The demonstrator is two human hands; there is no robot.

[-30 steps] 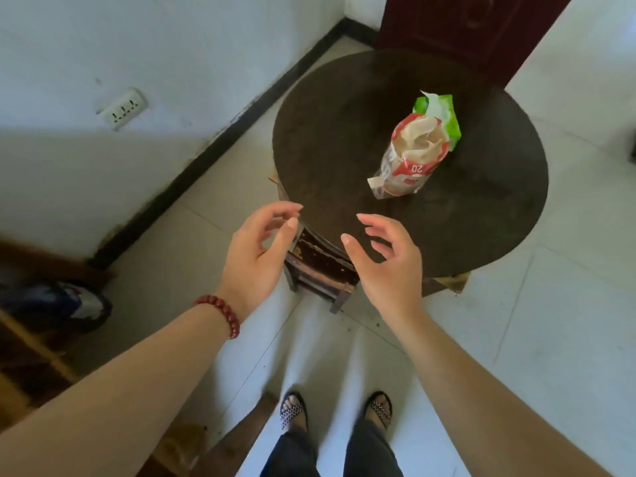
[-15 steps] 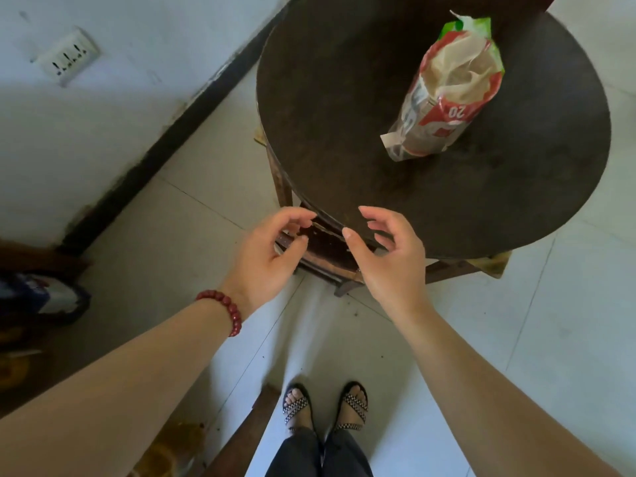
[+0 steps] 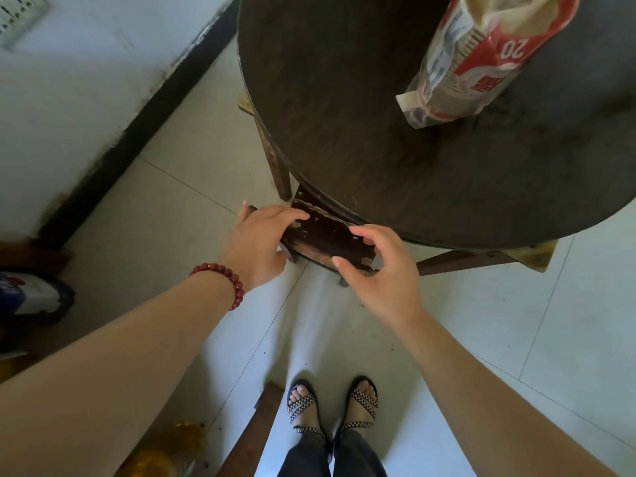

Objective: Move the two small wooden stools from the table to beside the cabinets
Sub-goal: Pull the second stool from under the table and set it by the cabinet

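A small wooden stool [image 3: 327,241] stands on the tiled floor [image 3: 499,339], tucked partly under the near edge of the round dark table [image 3: 378,132]; its seat is dark with worn, chipped paint along the edges; only the near part of it shows, the rest is hidden by the tabletop. A second stool cannot be made out.

The left hand [image 3: 258,242] is at the stool's left end, fingers spread over the seat's corner and thumb down at the side; it appears to touch the wood, but a firm hold is not shown; I cannot tell whether it grips. A red bead bracelet [image 3: 223,278] sits on that wrist. The right hand [image 3: 382,266] is at the stool's right end, fingers curved and parted, thumb low near the seat's front edge; it looks released and just at the wood; contact cannot be confirmed.

Obstructions: the tabletop overhangs the stool from above; a table leg [image 3: 278,166] stands just beyond the left hand; a second leg [image 3: 457,261] slants out to the right of the right hand.

Surroundings: a red and white packet [image 3: 475,60] lies on the table, well apart from the hands; a white wall [image 3: 86,80] with a black skirting strip [image 3: 137,132] runs along the left; a wall socket [image 3: 20,18] shows at the top left corner; a bag [image 3: 34,294] lies at the left edge; a wooden plank [image 3: 251,432] lies beside the person's sandalled feet [image 3: 330,404].
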